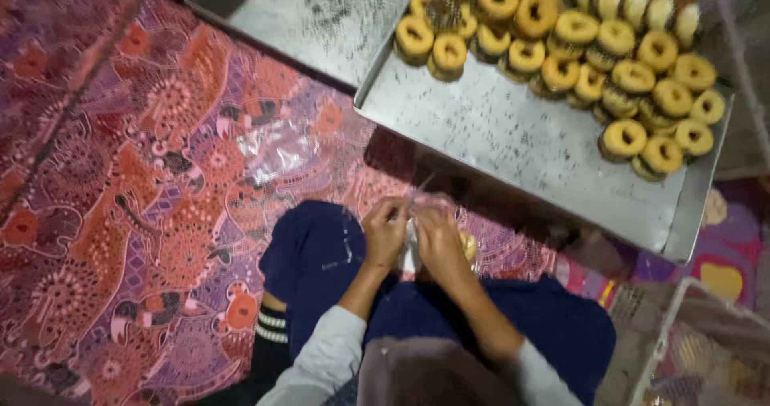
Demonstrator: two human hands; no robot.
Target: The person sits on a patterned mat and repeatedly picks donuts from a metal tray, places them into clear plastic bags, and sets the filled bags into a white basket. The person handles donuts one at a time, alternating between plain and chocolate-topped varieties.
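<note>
A: While both hands sit over the lap, left hand [385,234] and right hand [439,242] pinch a clear plastic bag [411,250] with a ring cookie [468,246] inside, fingers pressed on the plastic

B: Progress?

A: Early, I'd say. Metal tray [513,145] still piled with cookies [593,45], spare bags [277,153] on the patterned cloth [120,173]

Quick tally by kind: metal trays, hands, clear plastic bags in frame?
Metal trays: 2, one with ring pastries, one bare
Hands: 2, left hand, right hand
Clear plastic bags: 2, one on the patterned cloth, one between the hands
Total: 6
</note>
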